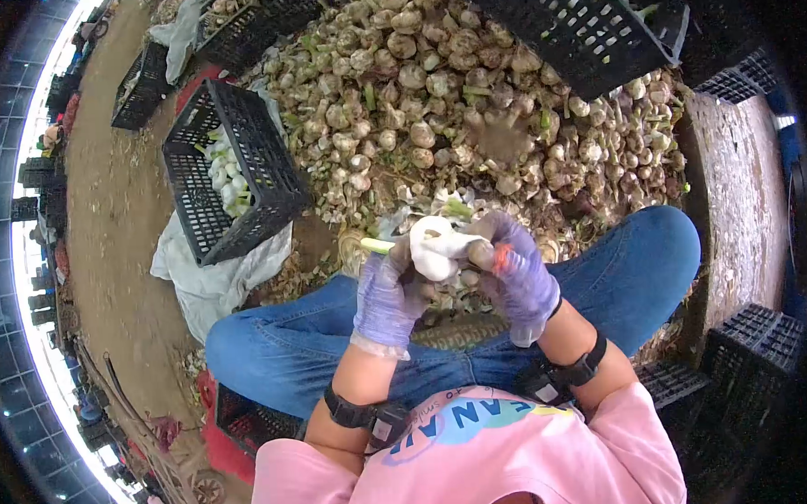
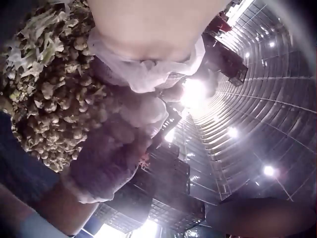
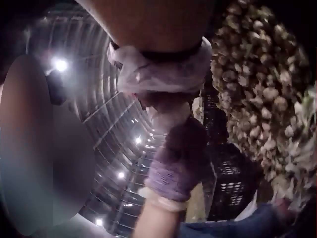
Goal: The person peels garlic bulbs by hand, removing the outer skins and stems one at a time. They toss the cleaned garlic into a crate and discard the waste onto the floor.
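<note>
In the head view, a white peeled garlic bulb is held between two hands in purple gloves above the lap. The left hand grips it from the left, a pale green stem end sticking out past its fingers. On the other side the right hand, with an orange-red patch at the fingers, pinches the white part. Both wrist views show the pale bulb dimly between the hands; finger details there are dark or blurred.
Unpeeled garlic lies heaped in front. A black crate at the left holds white bulbs. Another black crate stands at the upper right. White sheeting lies beside the left knee, and peelings are scattered between the legs.
</note>
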### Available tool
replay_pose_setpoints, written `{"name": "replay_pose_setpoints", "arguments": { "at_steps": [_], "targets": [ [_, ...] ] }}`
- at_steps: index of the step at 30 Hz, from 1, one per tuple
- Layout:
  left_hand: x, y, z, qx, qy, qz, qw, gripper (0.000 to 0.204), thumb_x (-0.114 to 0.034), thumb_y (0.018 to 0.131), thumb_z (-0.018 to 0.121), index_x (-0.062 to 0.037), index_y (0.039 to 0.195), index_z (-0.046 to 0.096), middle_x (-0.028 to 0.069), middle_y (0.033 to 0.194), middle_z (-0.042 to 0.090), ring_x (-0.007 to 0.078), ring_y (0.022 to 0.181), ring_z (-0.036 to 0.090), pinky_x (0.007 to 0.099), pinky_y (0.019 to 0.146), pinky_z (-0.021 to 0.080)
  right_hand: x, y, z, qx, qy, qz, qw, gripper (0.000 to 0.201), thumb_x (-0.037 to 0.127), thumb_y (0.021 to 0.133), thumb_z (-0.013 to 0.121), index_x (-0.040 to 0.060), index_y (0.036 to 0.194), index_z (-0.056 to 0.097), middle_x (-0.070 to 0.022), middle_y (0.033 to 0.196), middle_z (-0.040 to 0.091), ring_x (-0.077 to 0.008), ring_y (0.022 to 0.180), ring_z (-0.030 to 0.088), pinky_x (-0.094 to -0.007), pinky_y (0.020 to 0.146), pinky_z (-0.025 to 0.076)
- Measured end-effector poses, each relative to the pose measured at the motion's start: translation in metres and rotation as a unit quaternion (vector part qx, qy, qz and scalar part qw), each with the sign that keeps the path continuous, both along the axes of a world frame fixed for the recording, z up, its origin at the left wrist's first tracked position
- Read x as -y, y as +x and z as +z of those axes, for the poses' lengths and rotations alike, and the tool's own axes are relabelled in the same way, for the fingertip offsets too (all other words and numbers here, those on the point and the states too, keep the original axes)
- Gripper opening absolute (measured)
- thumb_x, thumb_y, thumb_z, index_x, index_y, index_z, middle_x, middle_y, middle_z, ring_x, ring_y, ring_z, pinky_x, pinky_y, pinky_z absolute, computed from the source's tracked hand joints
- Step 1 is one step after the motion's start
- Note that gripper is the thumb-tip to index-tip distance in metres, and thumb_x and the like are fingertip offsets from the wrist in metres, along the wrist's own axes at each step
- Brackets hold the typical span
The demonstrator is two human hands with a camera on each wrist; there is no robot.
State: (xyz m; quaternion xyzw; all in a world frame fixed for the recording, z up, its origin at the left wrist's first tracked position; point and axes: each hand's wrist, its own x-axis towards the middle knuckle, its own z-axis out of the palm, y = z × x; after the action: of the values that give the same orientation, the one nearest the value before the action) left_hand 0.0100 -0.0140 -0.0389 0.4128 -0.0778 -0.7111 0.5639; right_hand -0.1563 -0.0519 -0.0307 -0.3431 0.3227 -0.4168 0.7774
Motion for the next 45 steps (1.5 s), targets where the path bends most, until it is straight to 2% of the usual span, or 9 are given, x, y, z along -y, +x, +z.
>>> {"name": "replay_pose_setpoints", "arguments": {
  "at_steps": [4,7,16,23,28,32,34,39,45],
  "targets": [
    [0.009,-0.004,-0.009,0.133,0.022,0.036,0.990,0.045,-0.035,0.084,0.059,0.0000,0.111,0.051,0.0110,0.103,0.059,0.0190,0.085,0.061,0.0268,0.065,0.053,0.007,0.008,-0.013,0.038,0.067,-0.010,0.997,0.026,0.014,0.078,0.065,0.0041,0.100,0.055,-0.0050,0.092,0.058,-0.0122,0.078,0.055,-0.0244,0.066,0.046],
    [0.007,-0.011,-0.010,0.311,-0.056,0.029,0.948,0.042,-0.035,0.086,0.057,-0.0003,0.109,0.051,0.0105,0.102,0.059,0.0194,0.087,0.060,0.0283,0.072,0.051,0.011,-0.001,-0.020,-0.251,-0.313,-0.005,0.916,0.029,0.012,0.075,0.067,0.0055,0.100,0.055,-0.0047,0.092,0.058,-0.0126,0.077,0.055,-0.0257,0.067,0.046],
    [0.026,0.023,-0.032,0.055,0.030,0.038,0.997,0.034,-0.027,0.087,0.055,0.0005,0.106,0.052,0.0130,0.104,0.059,0.0227,0.093,0.060,0.0358,0.080,0.052,0.026,-0.019,-0.008,0.180,0.165,-0.110,0.963,0.025,0.014,0.075,0.069,0.0035,0.095,0.057,-0.0016,0.080,0.057,-0.0097,0.073,0.053,-0.0239,0.065,0.045],
    [0.049,0.033,-0.018,0.209,0.039,-0.003,0.977,0.028,-0.021,0.087,0.052,0.0012,0.104,0.053,0.0104,0.096,0.061,0.0177,0.083,0.061,0.0289,0.073,0.051,0.034,0.007,-0.014,-0.354,-0.122,0.153,0.915,0.036,0.028,0.078,0.064,0.0043,0.104,0.059,-0.0144,0.081,0.062,-0.0239,0.074,0.062,-0.0330,0.067,0.048],
    [0.045,0.023,-0.022,0.347,0.036,-0.123,0.929,0.031,-0.030,0.084,0.058,-0.0030,0.100,0.055,0.0076,0.093,0.061,0.0148,0.084,0.058,0.0298,0.074,0.048,0.030,0.005,-0.037,-0.236,-0.179,0.123,0.947,0.028,0.028,0.080,0.059,0.0016,0.090,0.061,-0.0100,0.069,0.058,-0.0224,0.062,0.058,-0.0309,0.060,0.046],
    [0.067,0.086,-0.051,0.358,0.052,0.028,0.932,0.041,-0.032,0.090,0.050,-0.0011,0.115,0.047,0.0088,0.105,0.058,0.0179,0.093,0.058,0.0264,0.072,0.052,0.030,0.006,-0.030,-0.100,-0.194,0.186,0.958,0.027,0.028,0.085,0.055,0.0015,0.085,0.060,-0.0082,0.070,0.060,-0.0204,0.064,0.060,-0.0287,0.061,0.047],
    [0.095,0.110,-0.029,0.207,-0.016,0.383,0.900,0.049,-0.039,0.085,0.056,-0.0023,0.115,0.048,0.0085,0.103,0.059,0.0140,0.089,0.059,0.0190,0.065,0.053,0.028,0.007,-0.034,-0.110,-0.113,0.140,0.978,0.021,0.022,0.089,0.052,0.0028,0.087,0.060,-0.0079,0.070,0.057,-0.0181,0.060,0.057,-0.0282,0.058,0.045],
    [0.111,0.154,-0.102,0.400,0.089,0.229,0.883,0.053,-0.033,0.074,0.070,-0.0014,0.112,0.052,0.0119,0.105,0.056,0.0222,0.095,0.055,0.0347,0.081,0.050,0.033,0.011,-0.056,-0.203,-0.053,0.166,0.963,0.017,0.017,0.078,0.063,0.0027,0.088,0.062,-0.0137,0.073,0.059,-0.0230,0.064,0.060,-0.0320,0.060,0.047],
    [0.146,0.123,-0.214,0.840,0.150,-0.261,0.452,0.063,-0.032,0.063,0.074,-0.0047,0.114,0.050,0.0221,0.111,0.051,0.0365,0.099,0.054,0.0379,0.088,0.043,0.043,0.011,-0.068,-0.327,-0.084,0.130,0.932,0.024,0.019,0.076,0.064,0.0031,0.094,0.060,-0.0165,0.085,0.060,-0.0320,0.081,0.060,-0.0361,0.071,0.047]
  ]
}}
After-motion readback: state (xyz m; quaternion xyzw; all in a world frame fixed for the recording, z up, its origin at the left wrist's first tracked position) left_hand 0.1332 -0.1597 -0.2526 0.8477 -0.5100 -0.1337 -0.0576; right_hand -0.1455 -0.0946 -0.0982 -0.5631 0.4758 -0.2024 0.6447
